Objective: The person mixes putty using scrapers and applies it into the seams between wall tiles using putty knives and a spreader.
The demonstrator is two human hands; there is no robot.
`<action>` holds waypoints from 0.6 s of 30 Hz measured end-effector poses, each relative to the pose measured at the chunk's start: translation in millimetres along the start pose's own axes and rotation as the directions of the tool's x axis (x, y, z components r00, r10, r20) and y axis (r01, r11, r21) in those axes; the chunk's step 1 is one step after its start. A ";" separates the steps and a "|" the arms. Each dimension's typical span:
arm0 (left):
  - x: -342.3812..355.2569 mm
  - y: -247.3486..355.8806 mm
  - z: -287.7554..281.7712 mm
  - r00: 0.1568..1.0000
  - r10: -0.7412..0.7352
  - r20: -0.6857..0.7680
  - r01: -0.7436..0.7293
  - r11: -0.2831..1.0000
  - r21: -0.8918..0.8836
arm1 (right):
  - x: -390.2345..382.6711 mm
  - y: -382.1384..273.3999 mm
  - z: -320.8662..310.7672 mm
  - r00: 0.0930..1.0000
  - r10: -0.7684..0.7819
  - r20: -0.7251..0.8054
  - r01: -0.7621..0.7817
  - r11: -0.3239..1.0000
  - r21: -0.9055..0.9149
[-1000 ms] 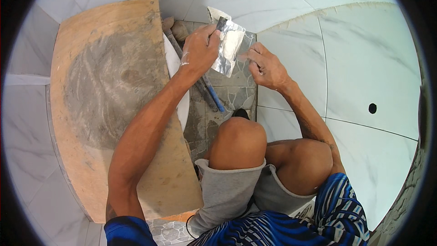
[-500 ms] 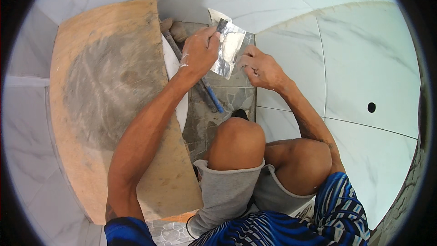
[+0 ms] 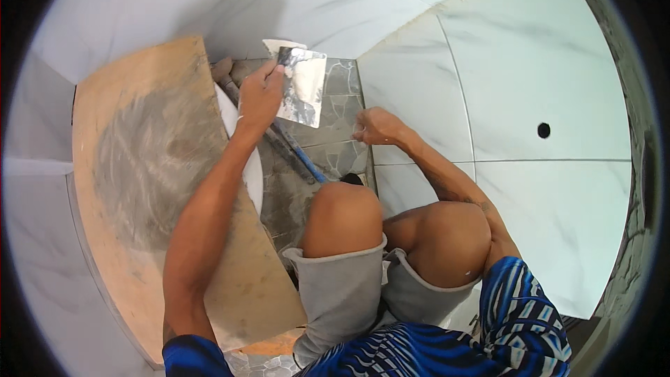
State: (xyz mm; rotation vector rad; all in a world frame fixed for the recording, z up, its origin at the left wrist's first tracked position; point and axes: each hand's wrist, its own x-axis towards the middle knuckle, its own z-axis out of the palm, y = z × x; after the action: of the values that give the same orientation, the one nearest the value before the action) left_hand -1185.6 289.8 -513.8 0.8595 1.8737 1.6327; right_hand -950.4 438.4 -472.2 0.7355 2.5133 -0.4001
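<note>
My left hand grips a flat metal scraper blade smeared with white paste, held over the grey patterned floor. Behind the blade's top shows a white, pointed piece that I cannot identify. Lower and to the right, my right hand has its fingers curled in a pinch beside the edge of the white marbled tiles; whatever it holds, if anything, is too small to make out. Long grey and blue bars lie on the floor below my left hand.
A stained plywood board stands on the left, with a white rounded object partly hidden behind it. Marbled tile walls surround the space. The right-hand tiles have a dark round hole. My bent knees are close below my hands.
The view has shifted. My right hand has come down and away from the scraper toward the tile edge; my left hand still grips the scraper, its blade now more upright.
</note>
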 end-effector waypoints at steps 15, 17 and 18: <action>-8.0 9.2 -11.0 0.916 -0.224 0.334 0.396 0.647 -0.652 | 2.5 -12.3 12.5 0.980 0.153 0.131 -0.201 0.771 0.604; -5.1 13.2 -11.2 0.911 -0.228 0.345 0.406 0.651 -0.642 | 3.9 -16.4 1.4 0.984 0.077 0.163 -0.171 0.687 0.706; -5.1 17.4 -14.1 0.909 -0.234 0.345 0.410 0.654 -0.636 | 5.5 -21.2 -4.6 0.983 -0.011 0.185 -0.143 0.593 0.792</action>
State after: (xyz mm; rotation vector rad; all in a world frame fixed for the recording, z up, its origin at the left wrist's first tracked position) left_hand -1190.1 278.0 -494.7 0.3273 1.0073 1.7116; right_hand -968.1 425.4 -468.3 1.0465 2.0372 -1.5761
